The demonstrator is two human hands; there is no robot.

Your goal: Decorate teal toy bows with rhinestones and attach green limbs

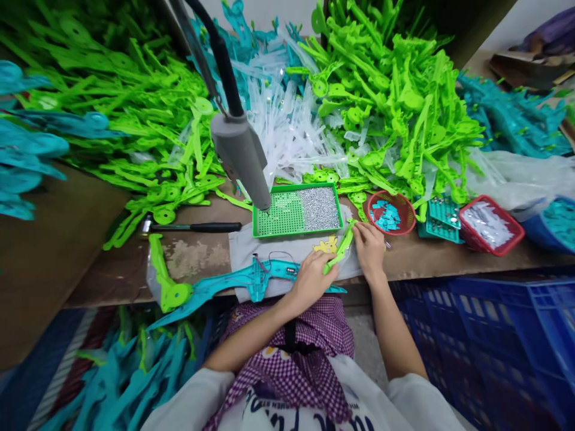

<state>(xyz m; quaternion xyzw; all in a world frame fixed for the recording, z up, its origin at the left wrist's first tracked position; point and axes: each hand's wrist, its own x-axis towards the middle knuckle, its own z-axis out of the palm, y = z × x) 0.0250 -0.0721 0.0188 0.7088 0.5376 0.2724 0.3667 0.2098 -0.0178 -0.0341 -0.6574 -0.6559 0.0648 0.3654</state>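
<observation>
Just below the centre of the frame we see a narrow green plastic piece (pixel 340 246), lying slantwise over the front edge of the bench (pixel 197 254) and held at both ends by 2 hands. The left hand (pixel 309 278) is curled around its lower end, fingers pressed together on it. The right hand (pixel 371 248) pinches the upper end with bent fingers, its back towards us. Just left of the piece, a small yellow part (pixel 327 244) lies on the grey cloth (pixel 251 242).

Directly above the hands sits a green tray (pixel 296 209), the right half heaped with small silver screws and the left half showing its grid. A grey power screwdriver (pixel 240 152) hangs over the tray's left corner. To the right stand a round red basket (pixel 390 214) with teal bits and, further right, 1 red rectangular tray (pixel 490 224) with whitish bits.

Left of the hands a long teal part (pixel 251 278) lies along the bench edge, and above it is a black-handled tool (pixel 197 227). Piles of green parts (pixel 395 102) fill the upper frame. A blue crate (pixel 494 347) occupies the lower right.
</observation>
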